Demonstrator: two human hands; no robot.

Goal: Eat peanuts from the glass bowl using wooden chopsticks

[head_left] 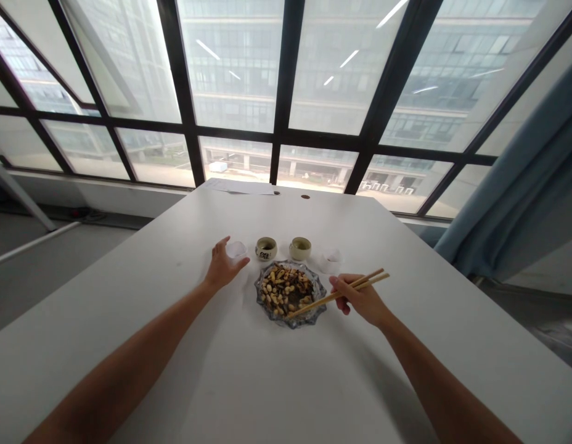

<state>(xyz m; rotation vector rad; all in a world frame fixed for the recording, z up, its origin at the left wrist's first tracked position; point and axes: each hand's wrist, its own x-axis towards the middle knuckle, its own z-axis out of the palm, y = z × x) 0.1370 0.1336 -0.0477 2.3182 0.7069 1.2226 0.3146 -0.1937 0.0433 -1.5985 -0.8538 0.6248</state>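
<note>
A clear glass dish (322, 306) with a scalloped rim holds peanuts and darker pieces. My right hand (357, 298) is closed around a pair of wooden chopsticks (331, 297), whose tips rest low in the dish among the peanuts. To the left, my left hand (222, 265) has thumb and fingers spread beside a small clear cup (236, 250), close to its left side; whether they touch it is unclear. Behind the dish stand two small ceramic cups, one with dark writing (266, 249) and one plain greenish (300, 248). Another small clear cup (331, 259) sits right of them.
The white table (175, 382) stretches toward large windows with dark frames. Papers (237, 186) lie at its far edge, near two round holes. A blue curtain (521, 166) hangs at the right, and a white metal frame (24, 197) stands at the left.
</note>
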